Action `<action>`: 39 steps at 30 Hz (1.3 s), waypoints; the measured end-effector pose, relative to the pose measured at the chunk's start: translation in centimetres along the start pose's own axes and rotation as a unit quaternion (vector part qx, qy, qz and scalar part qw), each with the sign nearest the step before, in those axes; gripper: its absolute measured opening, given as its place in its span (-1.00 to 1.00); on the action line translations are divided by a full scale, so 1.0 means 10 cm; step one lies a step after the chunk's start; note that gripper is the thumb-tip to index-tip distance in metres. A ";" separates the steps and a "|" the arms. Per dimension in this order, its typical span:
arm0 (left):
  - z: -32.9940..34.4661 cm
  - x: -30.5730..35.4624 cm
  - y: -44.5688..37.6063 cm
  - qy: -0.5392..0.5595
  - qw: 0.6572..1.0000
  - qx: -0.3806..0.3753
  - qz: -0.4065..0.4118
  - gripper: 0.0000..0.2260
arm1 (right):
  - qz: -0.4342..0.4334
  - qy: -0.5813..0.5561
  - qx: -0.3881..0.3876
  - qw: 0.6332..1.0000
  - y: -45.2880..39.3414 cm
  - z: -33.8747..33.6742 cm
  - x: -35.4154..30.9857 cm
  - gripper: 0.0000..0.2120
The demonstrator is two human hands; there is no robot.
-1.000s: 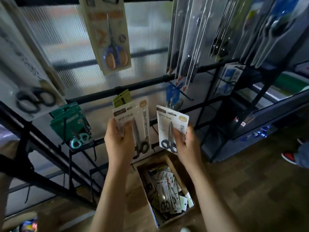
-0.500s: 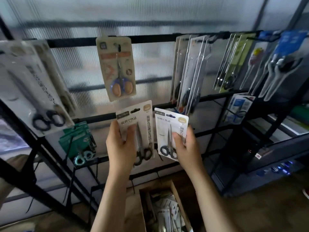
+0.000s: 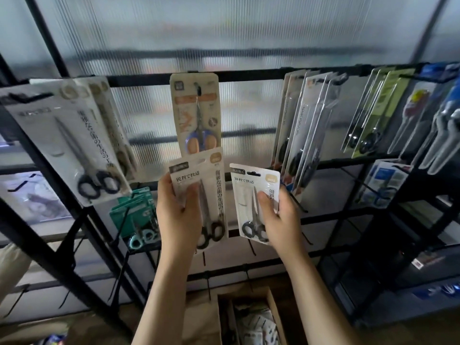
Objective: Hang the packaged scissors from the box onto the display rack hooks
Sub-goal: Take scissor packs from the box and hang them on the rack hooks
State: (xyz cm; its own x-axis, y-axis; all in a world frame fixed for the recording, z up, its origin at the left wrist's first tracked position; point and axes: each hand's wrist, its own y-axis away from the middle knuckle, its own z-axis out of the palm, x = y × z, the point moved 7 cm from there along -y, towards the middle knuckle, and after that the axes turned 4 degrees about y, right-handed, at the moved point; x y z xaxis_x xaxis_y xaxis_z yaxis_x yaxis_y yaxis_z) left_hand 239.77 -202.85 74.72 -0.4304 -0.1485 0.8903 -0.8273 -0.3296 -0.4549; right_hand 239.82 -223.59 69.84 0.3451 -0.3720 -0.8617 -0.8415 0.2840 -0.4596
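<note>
We hold two carded scissors before display rack (image 3: 249,75). Left hand (image 3: 178,215) grips taller pack (image 3: 199,195), fingers curled round left edge; right hand (image 3: 280,220) pinches shorter pack (image 3: 254,202) at right edge. Cards look light, stiff, slick; we judge best hold low, clear of hang slot. Versus a second ago: both packs raised higher, box (image 3: 249,317) dropped toward near edge of view.

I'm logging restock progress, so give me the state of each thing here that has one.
Left hand: grips the larger scissors pack, unhung.
Right hand: grips the smaller scissors pack, unhung.
Box: open, packs inside.
Orange-handled scissors pack: hanging on a hook.
Green packs: hanging.
</note>
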 end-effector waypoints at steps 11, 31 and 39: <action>-0.27 0.24 -0.06 0.056 0.998 0.023 0.029 -0.79 | -0.027 0.036 0.002 0.999 -0.11 0.19 -0.27 -0.87; -1.66 0.85 -0.74 -0.018 0.984 0.122 0.129 -0.84 | -0.134 0.045 -0.041 0.989 -0.09 1.24 -1.13 -0.77; -1.77 0.73 -0.98 -0.033 0.989 0.110 0.091 -0.74 | -0.092 0.030 -0.044 0.994 -0.10 1.41 -0.96 -0.76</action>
State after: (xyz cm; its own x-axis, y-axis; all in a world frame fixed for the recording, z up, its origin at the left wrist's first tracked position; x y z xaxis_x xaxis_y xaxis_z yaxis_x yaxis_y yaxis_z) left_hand 238.33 -184.24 85.34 -0.5352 -0.2821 0.7962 -0.6360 -0.4857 -0.5996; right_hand 243.15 -207.85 75.55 0.4730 -0.4631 -0.7496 -0.8010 0.1285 -0.5848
